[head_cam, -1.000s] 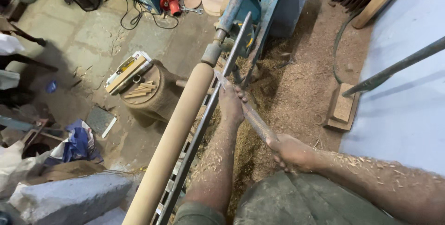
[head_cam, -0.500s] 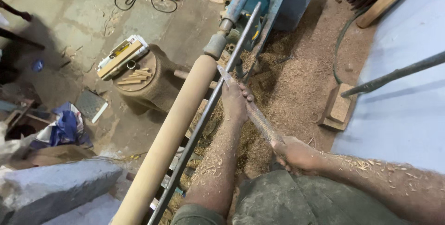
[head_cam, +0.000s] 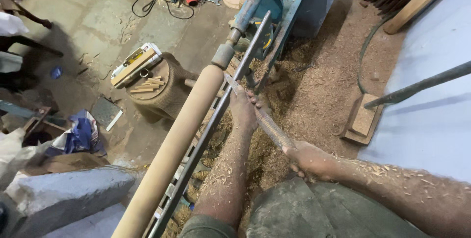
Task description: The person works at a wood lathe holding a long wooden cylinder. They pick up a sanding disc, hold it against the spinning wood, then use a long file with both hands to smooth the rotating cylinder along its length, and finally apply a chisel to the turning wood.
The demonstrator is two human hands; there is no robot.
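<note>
Sawdust and shavings cover the workshop floor beneath the blue lathe, where I see the long wooden cylinder mounted and already rounded smooth along its visible length, so I judge the turning well advanced, with work left near the chuck end. My left hand presses the long chisel down on the tool rest, fingers wrapped over the blade, while my right hand is clenched around its handle close to my body, both forearms flecked with chips.

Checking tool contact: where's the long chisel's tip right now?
In the head view, the chisel tip sits centre frame on the tool rest, against the wooden cylinder near its upper end.
</note>
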